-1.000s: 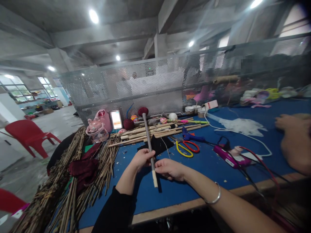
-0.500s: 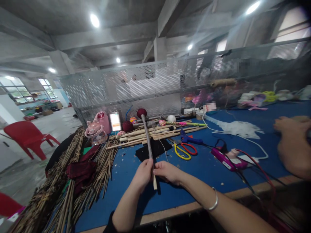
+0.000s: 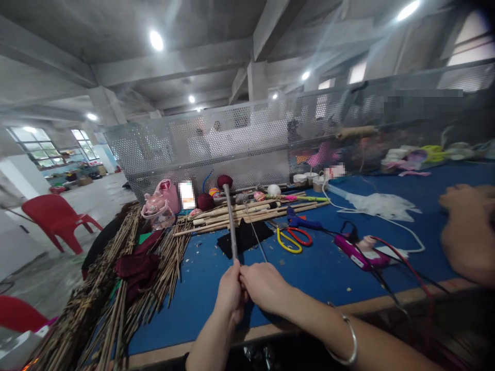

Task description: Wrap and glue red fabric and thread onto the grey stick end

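Note:
My left hand (image 3: 231,293) is closed round a long stick (image 3: 231,221) covered in grey, with a dark red ball (image 3: 225,181) at its far end. The stick points away from me over the table, and its near end is hidden by my hands. My right hand (image 3: 266,286) presses against the left, its fingers curled and partly hidden. A thin grey yarn (image 3: 257,234) runs from a small grey yarn ball (image 3: 242,198) into my right hand. Beyond my hands lies a black cloth (image 3: 247,237).
Scissors (image 3: 290,241), a blue glue gun (image 3: 303,220) and a purple power strip (image 3: 356,252) lie to the right. Bare sticks (image 3: 216,224) lie behind the cloth. Twig bundles (image 3: 116,263) fill the left. Another person's hand (image 3: 466,216) is at far right.
Both hands have come nearer to me with the stick. My right hand has turned over so its back faces up, and the stick's pale near end has gone out of sight.

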Demonstrator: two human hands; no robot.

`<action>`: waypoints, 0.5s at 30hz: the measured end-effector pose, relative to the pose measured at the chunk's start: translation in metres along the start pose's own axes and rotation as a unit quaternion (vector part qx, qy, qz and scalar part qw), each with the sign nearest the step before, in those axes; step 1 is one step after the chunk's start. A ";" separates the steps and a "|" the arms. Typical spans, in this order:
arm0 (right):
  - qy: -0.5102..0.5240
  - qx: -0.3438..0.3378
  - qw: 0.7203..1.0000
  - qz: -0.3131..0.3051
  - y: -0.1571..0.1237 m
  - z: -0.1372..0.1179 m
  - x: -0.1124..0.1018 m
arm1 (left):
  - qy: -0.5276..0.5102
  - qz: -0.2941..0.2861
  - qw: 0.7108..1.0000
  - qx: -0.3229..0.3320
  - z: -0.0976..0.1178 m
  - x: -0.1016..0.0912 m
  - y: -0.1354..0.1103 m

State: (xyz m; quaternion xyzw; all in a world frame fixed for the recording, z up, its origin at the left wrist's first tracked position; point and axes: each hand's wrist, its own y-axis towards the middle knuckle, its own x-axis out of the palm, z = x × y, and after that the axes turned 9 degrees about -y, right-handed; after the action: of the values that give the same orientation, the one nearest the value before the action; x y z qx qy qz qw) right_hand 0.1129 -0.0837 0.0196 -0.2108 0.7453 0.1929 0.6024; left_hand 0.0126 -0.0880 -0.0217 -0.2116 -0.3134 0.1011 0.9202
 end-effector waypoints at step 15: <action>0.056 0.217 0.859 0.460 0.005 0.137 -0.080 | -0.082 -0.079 0.993 -0.005 -0.010 -0.027 -0.021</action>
State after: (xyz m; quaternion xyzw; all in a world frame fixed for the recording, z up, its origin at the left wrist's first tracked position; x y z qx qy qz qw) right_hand 0.2367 0.0013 0.0709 0.2818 0.8129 0.2690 0.4329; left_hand -0.0017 -0.1186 -0.0336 -0.1820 -0.4044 0.0432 0.8952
